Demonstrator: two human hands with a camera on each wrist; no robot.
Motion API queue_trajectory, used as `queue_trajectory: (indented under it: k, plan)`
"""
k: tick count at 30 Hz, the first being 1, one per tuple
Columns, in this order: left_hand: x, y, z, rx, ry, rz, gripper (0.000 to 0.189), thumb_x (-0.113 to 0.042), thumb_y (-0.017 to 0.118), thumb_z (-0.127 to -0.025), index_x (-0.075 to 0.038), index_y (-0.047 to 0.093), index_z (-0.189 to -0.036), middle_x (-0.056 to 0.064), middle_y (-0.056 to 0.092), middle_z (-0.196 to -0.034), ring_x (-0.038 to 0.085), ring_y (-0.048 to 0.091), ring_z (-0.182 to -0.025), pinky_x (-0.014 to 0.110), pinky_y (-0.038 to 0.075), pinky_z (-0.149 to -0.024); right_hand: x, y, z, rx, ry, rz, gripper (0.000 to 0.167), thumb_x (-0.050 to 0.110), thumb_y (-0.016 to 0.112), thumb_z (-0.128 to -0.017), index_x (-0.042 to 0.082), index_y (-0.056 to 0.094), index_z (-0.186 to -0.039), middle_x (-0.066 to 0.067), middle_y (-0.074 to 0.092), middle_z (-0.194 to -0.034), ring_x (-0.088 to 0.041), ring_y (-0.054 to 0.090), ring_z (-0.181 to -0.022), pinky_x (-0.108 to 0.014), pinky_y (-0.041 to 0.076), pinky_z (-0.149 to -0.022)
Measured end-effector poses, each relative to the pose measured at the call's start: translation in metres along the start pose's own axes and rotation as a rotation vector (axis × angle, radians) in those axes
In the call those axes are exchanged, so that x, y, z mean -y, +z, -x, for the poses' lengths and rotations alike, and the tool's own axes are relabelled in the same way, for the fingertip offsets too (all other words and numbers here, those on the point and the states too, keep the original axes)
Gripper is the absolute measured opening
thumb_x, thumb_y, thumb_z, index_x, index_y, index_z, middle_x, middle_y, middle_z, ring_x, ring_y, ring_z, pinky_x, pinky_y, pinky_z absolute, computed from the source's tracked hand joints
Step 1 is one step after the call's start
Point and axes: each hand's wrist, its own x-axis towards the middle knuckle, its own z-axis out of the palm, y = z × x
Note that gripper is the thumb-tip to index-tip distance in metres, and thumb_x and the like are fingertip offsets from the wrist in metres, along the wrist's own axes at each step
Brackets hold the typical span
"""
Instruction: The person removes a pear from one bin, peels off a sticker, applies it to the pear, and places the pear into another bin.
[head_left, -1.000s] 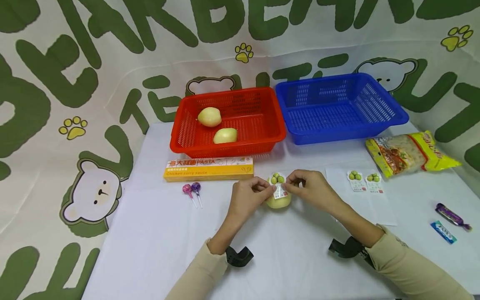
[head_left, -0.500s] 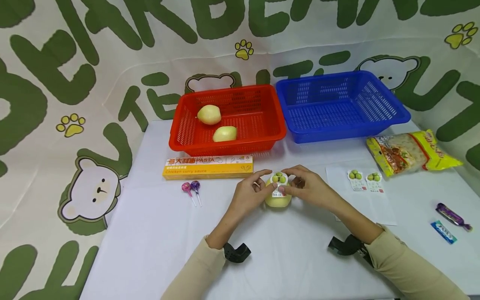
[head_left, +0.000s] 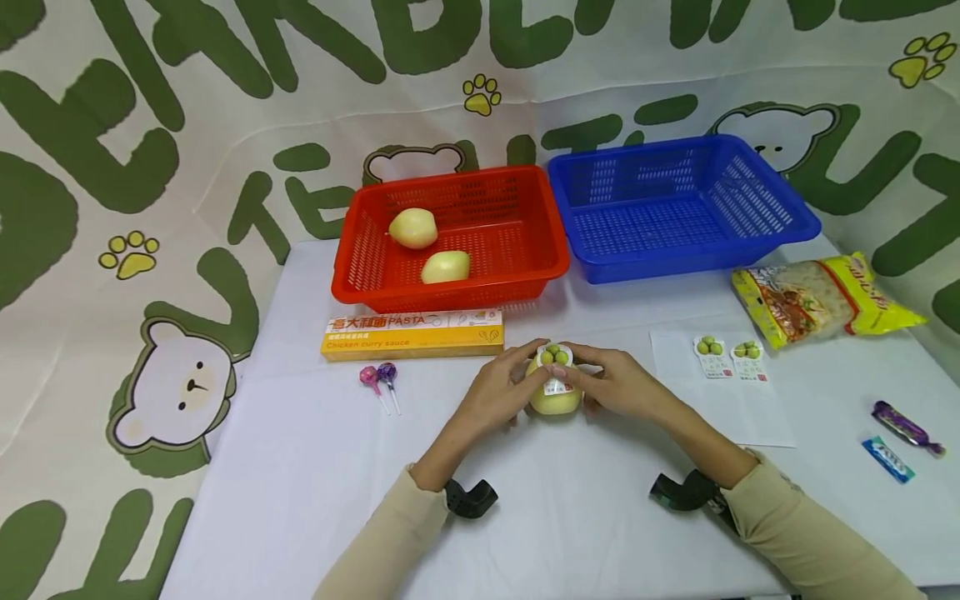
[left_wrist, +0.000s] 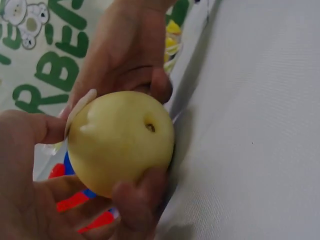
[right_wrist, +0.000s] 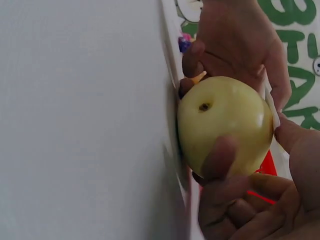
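A pale yellow pear point(head_left: 556, 403) stands on the table between both hands, a printed fruit label point(head_left: 557, 358) on its upper front. My left hand point(head_left: 500, 390) holds the pear from its left side, thumb on the label, fingers curled round behind. From the other side my right hand point(head_left: 617, 383) grips it too, its thumb pressing the label's right part. In the left wrist view the pear point(left_wrist: 122, 145) shows its small dark hollow, and the label's edge point(left_wrist: 80, 110) stands slightly off the skin near the thumb. The right wrist view has the pear point(right_wrist: 225, 125) with fingers beneath it.
Behind stand a red basket point(head_left: 450, 297) holding two pears point(head_left: 446, 267) and a blue basket point(head_left: 682, 263). A pasta box point(head_left: 412, 335) and two lollipops point(head_left: 378, 375) lie left. Right are a label sheet point(head_left: 750, 417), a yellow food bag point(head_left: 817, 300) and two small wrapped sweets point(head_left: 900, 425).
My fingers have moved from pinching the label's edges to wrapping round the pear's sides, thumbs now on the label. The label lies lower against the pear. The head view has shifted slightly.
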Motion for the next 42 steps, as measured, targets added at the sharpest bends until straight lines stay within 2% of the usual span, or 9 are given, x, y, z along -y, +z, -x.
queue_trajectory:
  k: [3,7,13,19,28,37,42]
  plan:
    - [0.001,0.002,0.000,0.029,-0.049,0.071,0.055,-0.059,0.056,-0.094,-0.037,0.053,-0.145,0.003,0.063,-0.124,0.028,0.062,-0.046,0.040,0.053,-0.046,-0.001,0.001,0.002,0.011,0.016,-0.049,0.058,0.047,0.062,-0.097,0.020,0.053,-0.147,-0.011,0.063,-0.057,-0.026,0.056,-0.046,-0.030,0.045,-0.044]
    - [0.004,0.007,0.000,-0.024,-0.040,0.094,0.054,-0.058,0.056,-0.095,-0.034,0.056,-0.143,-0.001,0.061,-0.135,0.024,0.062,-0.046,0.035,0.054,-0.054,-0.002,0.003,0.002,-0.028,-0.017,-0.072,0.053,0.045,0.063,-0.097,0.019,0.058,-0.143,-0.009,0.063,-0.053,-0.025,0.050,-0.040,-0.029,0.041,-0.039]
    - [0.007,0.011,-0.001,-0.061,-0.026,0.151,0.053,-0.057,0.059,-0.095,-0.029,0.060,-0.140,-0.007,0.066,-0.126,0.023,0.064,-0.047,0.037,0.054,-0.049,-0.003,0.007,0.000,-0.066,-0.012,-0.092,0.053,0.049,0.062,-0.096,0.018,0.061,-0.139,-0.010,0.062,-0.051,-0.024,0.049,-0.038,-0.030,0.039,-0.037]
    - [0.008,0.011,-0.003,-0.084,-0.009,0.129,0.050,-0.054,0.060,-0.096,-0.024,0.065,-0.135,-0.008,0.067,-0.125,0.022,0.062,-0.045,0.035,0.054,-0.047,-0.004,0.009,-0.001,-0.106,-0.023,-0.092,0.051,0.050,0.063,-0.096,0.018,0.064,-0.137,-0.009,0.060,-0.049,-0.022,0.047,-0.037,-0.030,0.038,-0.036]
    - [0.008,0.011,-0.007,-0.120,-0.043,0.152,0.040,-0.052,0.060,-0.096,-0.028,0.072,-0.125,-0.011,0.070,-0.114,0.021,0.062,-0.045,0.036,0.054,-0.046,-0.002,0.015,-0.004,-0.195,-0.004,-0.125,0.048,0.053,0.065,-0.093,0.020,0.070,-0.128,-0.014,0.057,-0.047,-0.036,0.051,-0.039,-0.030,0.036,-0.034]
    - [0.004,0.011,-0.010,-0.147,-0.114,0.196,0.031,-0.053,0.063,-0.093,-0.038,0.075,-0.117,-0.017,0.070,-0.115,0.023,0.060,-0.045,0.035,0.053,-0.045,0.000,0.017,-0.005,-0.242,0.001,-0.162,0.044,0.050,0.067,-0.093,0.017,0.073,-0.122,-0.014,0.056,-0.046,-0.035,0.050,-0.037,-0.029,0.034,-0.033]
    - [0.002,0.012,-0.011,-0.171,-0.110,0.166,0.031,-0.052,0.064,-0.093,-0.034,0.076,-0.116,-0.016,0.071,-0.113,0.022,0.058,-0.049,0.034,0.051,-0.044,0.000,0.017,-0.007,-0.270,0.013,-0.177,0.041,0.045,0.067,-0.095,0.014,0.075,-0.120,-0.014,0.055,-0.045,-0.032,0.049,-0.035,-0.028,0.032,-0.032]
